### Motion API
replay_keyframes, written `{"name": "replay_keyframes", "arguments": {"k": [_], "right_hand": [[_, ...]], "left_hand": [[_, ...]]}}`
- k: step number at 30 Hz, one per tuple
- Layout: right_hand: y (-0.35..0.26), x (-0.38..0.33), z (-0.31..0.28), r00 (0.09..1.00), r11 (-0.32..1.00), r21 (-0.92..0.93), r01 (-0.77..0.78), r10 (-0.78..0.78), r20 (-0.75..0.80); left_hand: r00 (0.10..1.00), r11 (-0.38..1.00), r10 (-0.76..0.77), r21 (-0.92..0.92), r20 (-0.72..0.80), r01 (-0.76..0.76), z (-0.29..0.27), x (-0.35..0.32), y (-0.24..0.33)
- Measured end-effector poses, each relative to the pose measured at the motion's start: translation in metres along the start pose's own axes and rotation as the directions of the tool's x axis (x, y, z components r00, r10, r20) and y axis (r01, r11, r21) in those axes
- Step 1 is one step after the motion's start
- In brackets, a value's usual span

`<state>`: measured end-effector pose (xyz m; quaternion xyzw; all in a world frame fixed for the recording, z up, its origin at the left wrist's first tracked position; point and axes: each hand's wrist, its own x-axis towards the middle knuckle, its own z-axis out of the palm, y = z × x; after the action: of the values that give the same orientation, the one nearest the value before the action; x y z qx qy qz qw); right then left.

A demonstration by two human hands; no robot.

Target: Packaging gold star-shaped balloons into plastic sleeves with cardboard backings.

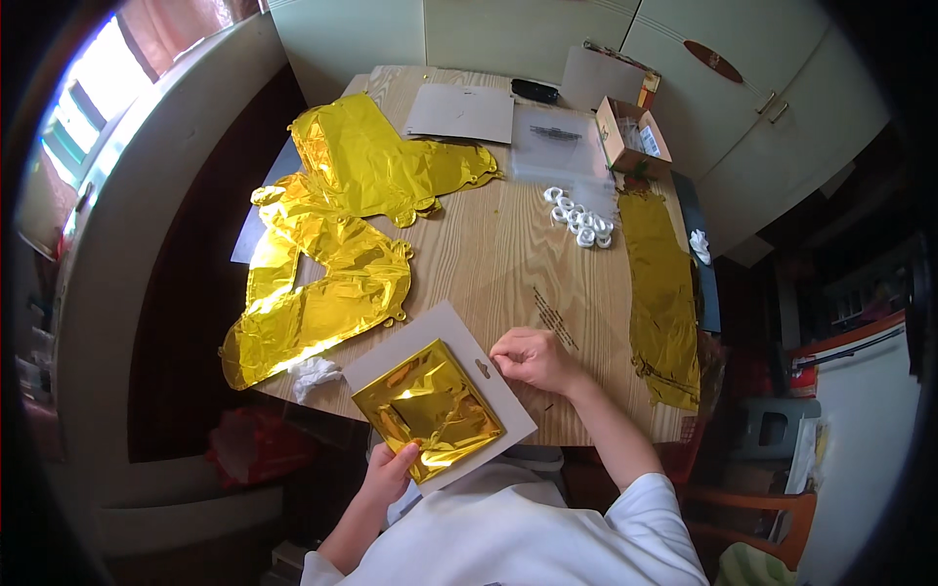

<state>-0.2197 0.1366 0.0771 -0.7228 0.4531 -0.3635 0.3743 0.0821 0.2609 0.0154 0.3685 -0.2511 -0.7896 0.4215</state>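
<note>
- Left hand [389,472] at the near edge of the tabletop [498,264]: thumb over, fingers under the near corner of a grey backing card [454,327]. Grip pinched on card and foil together, apparently to keep the card from sliding.
- One folded gold foil piece [430,407] lies flat on that card, overhanging its near edge; card half off the tabletop, over the lap.
- Right hand [532,358] rests on the wood just right of the card, beside its hang slot. Fingertips drawn together as if nipping something small; what, if anything, cannot be told.
- One crumpled white scrap [313,374] near the left edge, beside the card.
- Two flat gold foil balloon shapes spread out to the left, overlapping where they meet: nearer one [313,293], farther one [376,161]. Laid open, uninflated.
- One long gold foil strip [662,293] along the right edge, out of the working space.
- Cluster of small white rings [578,221] mid-table; roughly eight, exact count unclear.
- Far end: one clear plastic sleeve [557,146], one grey sheet [461,111], one open cardboard box [633,137], one dark flat object [534,91].
</note>
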Motion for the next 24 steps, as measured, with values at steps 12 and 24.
{"name": "replay_keyframes", "arguments": {"k": [12,24], "right_hand": [[0.002,-0.03,-0.018,0.877,0.877,0.23,-0.422,0.33,0.348],[-0.003,-0.029,-0.008,0.988,0.988,0.144,-0.055,0.032,0.154]], "left_hand": [[0.999,1.0,0.026,-0.006,-0.033,-0.026,-0.001,0.001,0.001],[0.997,0.999,0.036,-0.038,-0.067,-0.039,0.0,0.0,0.003]]}}
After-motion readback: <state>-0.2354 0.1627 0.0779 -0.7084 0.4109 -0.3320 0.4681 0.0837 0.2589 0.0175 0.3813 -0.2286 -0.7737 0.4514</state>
